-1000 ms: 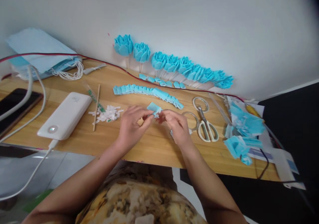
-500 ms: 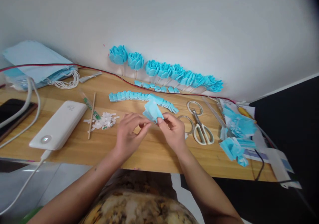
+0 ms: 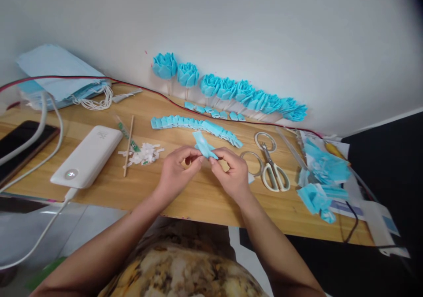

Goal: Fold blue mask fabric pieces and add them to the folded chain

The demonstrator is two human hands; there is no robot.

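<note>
Between my hands is a small folded piece of light blue sheet (image 3: 204,145), with one strip of it sticking up and away from me. My left hand (image 3: 176,169) pinches its lower left side between thumb and fingers. The lower right corner is pinched by my right hand (image 3: 231,171). Just beyond my hands lies a curved row of overlapping folded blue pieces (image 3: 194,124). Behind that row is a shorter line of small blue pieces (image 3: 214,113). Several blue flowers on pale stems (image 3: 228,88) lean along the wall.
Scissors (image 3: 275,173) and two tape rolls (image 3: 265,142) lie right of my hands. Blue scraps (image 3: 325,165) are heaped at the right end. White clippings (image 3: 145,154), a wooden stick (image 3: 128,145), a power bank (image 3: 87,156) and a phone (image 3: 28,145) are at left. A red-black cable (image 3: 158,96) crosses behind.
My left hand has closed in on the blue piece, which both hands now pinch. The piece has turned and looks narrower. The whole view has shifted slightly.
</note>
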